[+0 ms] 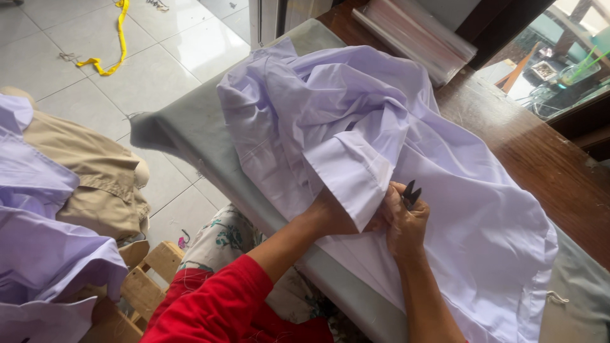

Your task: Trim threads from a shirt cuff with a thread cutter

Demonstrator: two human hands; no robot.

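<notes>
At the near edge of the padded table (190, 136), the right hand (404, 225) is closing its grip around a small pair of dark thread snips (410, 195), the two pointed blades sticking up past the fingers and standing slightly apart; the left hand (337, 216) is lying just beside it, half tucked under a folded sleeve cuff (346, 181) of the lilac shirt (381, 127), its grip pinching the cloth there, though how tightly the fingers are closing I cannot tell because the cuff is covering them; the two hands are touching or nearly so at the cuff's edge. The shirt is spreading in loose folds over most of the grey-covered table, bunching high at the far end and trailing off the near right corner; a red sleeve (213, 305) is covering the left upper arm, with floral fabric (229, 238) showing beneath it. Beyond the shirt, a roll of clear plastic sheeting (413, 38) is lying on a brown wooden counter (540, 159); to the left, more lilac garments (38, 254) and a tan garment (95, 174) are piling up over a wooden pallet (149, 282); a yellow strip (117, 38) is lying on the tiled floor (63, 57).
</notes>
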